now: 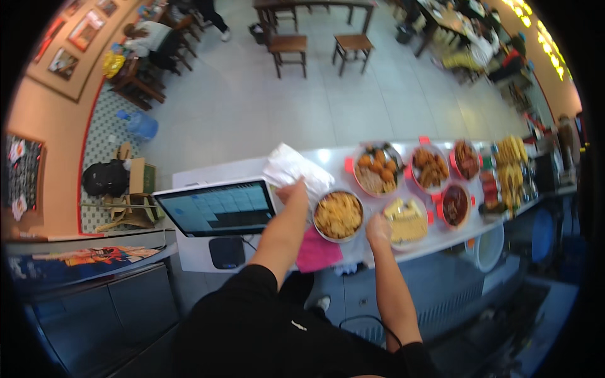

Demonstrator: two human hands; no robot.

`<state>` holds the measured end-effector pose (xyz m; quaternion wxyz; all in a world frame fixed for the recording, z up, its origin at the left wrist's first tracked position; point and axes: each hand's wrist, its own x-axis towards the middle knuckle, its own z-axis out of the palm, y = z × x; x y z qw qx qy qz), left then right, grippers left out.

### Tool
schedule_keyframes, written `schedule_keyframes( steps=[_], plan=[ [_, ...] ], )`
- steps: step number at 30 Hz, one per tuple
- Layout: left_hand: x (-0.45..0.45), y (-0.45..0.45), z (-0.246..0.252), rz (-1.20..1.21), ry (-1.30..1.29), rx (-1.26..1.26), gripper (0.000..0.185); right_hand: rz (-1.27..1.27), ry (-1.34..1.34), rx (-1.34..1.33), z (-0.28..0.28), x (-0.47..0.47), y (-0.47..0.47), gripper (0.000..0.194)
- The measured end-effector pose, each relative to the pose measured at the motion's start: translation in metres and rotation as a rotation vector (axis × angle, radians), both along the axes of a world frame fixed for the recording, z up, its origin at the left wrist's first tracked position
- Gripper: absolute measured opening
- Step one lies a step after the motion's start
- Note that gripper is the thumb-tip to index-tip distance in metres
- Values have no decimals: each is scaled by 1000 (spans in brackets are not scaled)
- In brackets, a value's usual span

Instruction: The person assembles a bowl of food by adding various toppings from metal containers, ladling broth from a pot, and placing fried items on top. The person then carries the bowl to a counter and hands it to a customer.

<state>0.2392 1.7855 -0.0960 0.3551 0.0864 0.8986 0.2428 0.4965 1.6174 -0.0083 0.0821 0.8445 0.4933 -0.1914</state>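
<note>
My left hand (pixel 289 190) reaches past the right edge of a monitor (pixel 215 208) to a crumpled white plastic bag (pixel 295 165). Its fingers are partly hidden, so their grip is unclear. Close to the left rim of a round dish (pixel 405 229) of pale yellow food is my right hand (pixel 379 230), fingers curled. It seems to wear a thin clear glove, and whether it grips the rim is too blurred to tell. Between my forearms stands a metal bowl (pixel 338 215) heaped with yellowish food pieces. A pink cloth (pixel 319 250) lies below that bowl.
Red-handled pots of food (pixel 378 170), (pixel 429 168), (pixel 465 159) and a pot of dark red sauce (pixel 455 206) line the white counter (pixel 272 257). Skewered food (pixel 511 165) stands at its right end. Beyond are wooden stools (pixel 288 45) and seated people (pixel 477 49).
</note>
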Motion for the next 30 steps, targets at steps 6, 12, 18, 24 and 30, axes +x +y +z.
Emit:
schedule_keyframes(
  steps=[6,12,18,24,30],
  plan=[
    [6,20,4,173,-335,232,69,71,28,55,22,-7,2,17],
    [42,28,73,-56,-51,545,53,14,74,59,19,0,1,22],
    [54,29,132,-307,157,1012,50,23,81,35,25,-6,6,23],
    [55,-7,268,-293,-229,1266,43,11,86,89,28,-7,27,23],
    [-1,-95,335,-391,-453,1262,50,37,81,128,34,-15,61,21]
  ],
)
